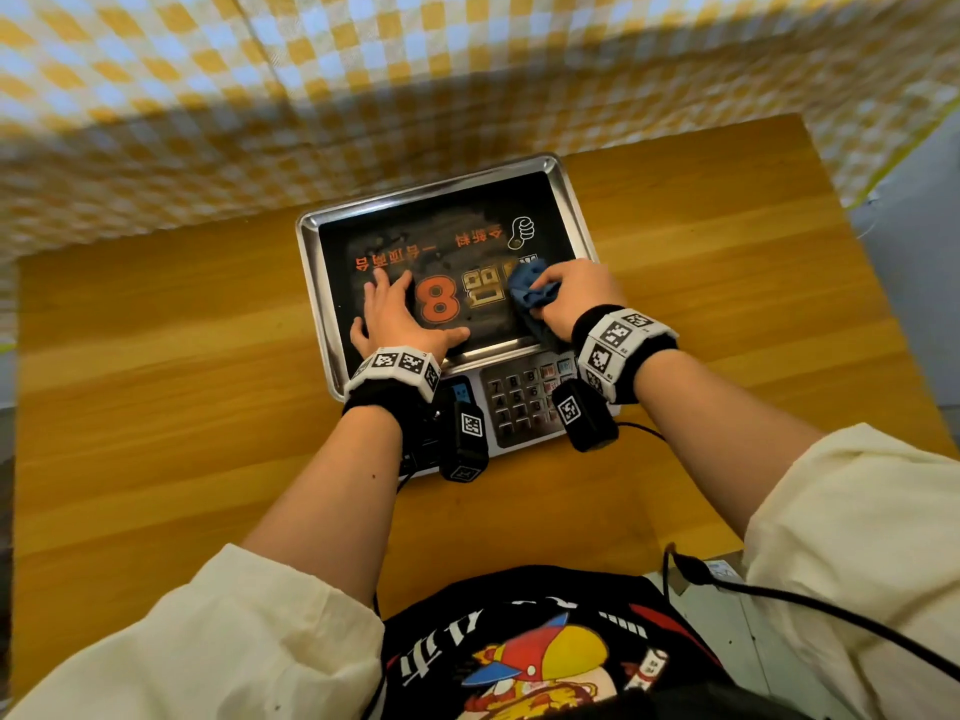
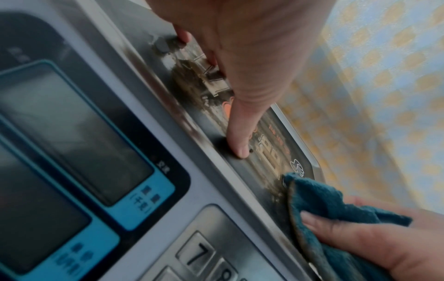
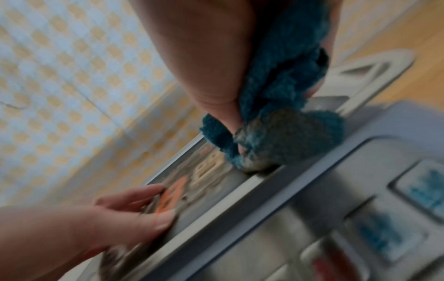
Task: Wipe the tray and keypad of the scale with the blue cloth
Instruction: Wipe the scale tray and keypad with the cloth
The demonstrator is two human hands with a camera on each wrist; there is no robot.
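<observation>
Cloth sits bunched in the right hand at the tray's near-right corner, pressed to its surface. The left hand lies flat, fingers spread, steadying the near-left part. The keypad lies just behind both wrists, nearer the right one.

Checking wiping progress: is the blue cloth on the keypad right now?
No, the right hand holds the blue cloth on the tray, while the keypad sits uncovered nearer the person.
</observation>
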